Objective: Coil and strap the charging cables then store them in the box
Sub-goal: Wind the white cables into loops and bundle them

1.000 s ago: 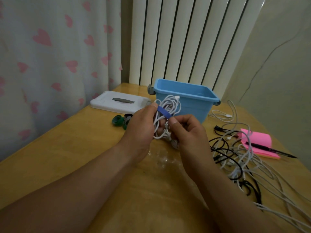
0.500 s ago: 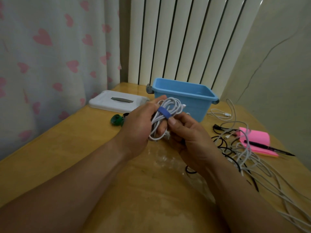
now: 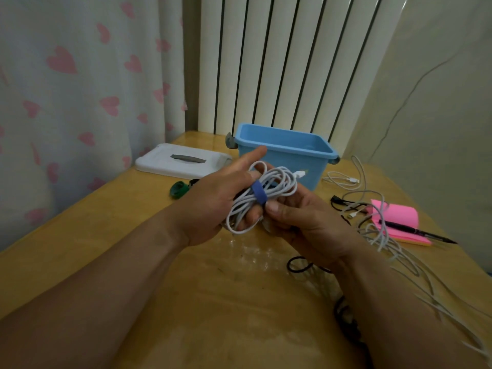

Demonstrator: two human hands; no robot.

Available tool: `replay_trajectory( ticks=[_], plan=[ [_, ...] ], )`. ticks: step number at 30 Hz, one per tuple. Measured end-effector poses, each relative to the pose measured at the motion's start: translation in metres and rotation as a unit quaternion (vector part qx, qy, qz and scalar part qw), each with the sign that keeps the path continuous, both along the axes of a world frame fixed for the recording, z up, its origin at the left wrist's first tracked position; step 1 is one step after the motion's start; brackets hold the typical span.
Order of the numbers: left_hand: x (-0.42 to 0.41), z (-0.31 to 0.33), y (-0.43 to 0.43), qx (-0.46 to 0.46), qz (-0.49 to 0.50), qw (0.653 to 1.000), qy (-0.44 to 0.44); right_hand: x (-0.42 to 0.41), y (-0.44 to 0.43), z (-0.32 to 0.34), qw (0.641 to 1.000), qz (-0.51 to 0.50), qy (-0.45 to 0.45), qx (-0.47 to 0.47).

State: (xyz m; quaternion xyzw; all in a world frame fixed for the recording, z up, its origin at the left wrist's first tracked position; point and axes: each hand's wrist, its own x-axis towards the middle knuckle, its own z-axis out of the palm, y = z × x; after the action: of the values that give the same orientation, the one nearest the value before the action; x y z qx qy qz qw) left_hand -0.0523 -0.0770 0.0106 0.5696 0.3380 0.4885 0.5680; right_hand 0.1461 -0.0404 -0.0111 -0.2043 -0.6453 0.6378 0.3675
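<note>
A coiled white charging cable (image 3: 277, 185) with a blue strap (image 3: 258, 193) wrapped round its middle is held above the wooden table between both hands. My left hand (image 3: 213, 201) grips the coil from the left, its index finger stretched toward the box. My right hand (image 3: 300, 217) holds the coil from the right, thumb pressing just below the strap. The open blue box (image 3: 285, 155) stands right behind the hands. A tangle of loose white and black cables (image 3: 378, 230) lies on the table to the right.
The box's white lid (image 3: 181, 162) lies at the back left. Green straps (image 3: 178, 189) sit beside it. A pink notepad (image 3: 396, 219) with a black pen (image 3: 415, 231) lies at the right. A radiator and a heart-print curtain stand behind the table (image 3: 106, 235).
The strap now sits fully wrapped round the coil. Both hands turned the coil flatter and lowered it slightly; my left index finger has straightened out.
</note>
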Motion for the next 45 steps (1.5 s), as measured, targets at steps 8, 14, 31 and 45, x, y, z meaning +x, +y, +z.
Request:
replay_trajectory(
  ticks=[8,14,31,45],
  plan=[
    [0.006,-0.004,-0.005,0.028,0.011,0.998,0.059,0.008,-0.002,0.003,0.997,0.075,-0.006,0.007],
    [0.007,0.001,-0.003,-0.023,-0.015,0.998,0.063,0.007,0.003,0.000,0.998,0.066,-0.012,-0.002],
    [0.020,-0.015,0.007,0.031,0.143,0.987,0.069,-0.004,0.002,-0.003,0.984,-0.158,-0.062,0.052],
    [0.015,-0.013,0.016,-0.073,0.121,0.990,-0.003,-0.005,0.001,-0.004,0.974,-0.177,-0.091,0.105]
  ],
)
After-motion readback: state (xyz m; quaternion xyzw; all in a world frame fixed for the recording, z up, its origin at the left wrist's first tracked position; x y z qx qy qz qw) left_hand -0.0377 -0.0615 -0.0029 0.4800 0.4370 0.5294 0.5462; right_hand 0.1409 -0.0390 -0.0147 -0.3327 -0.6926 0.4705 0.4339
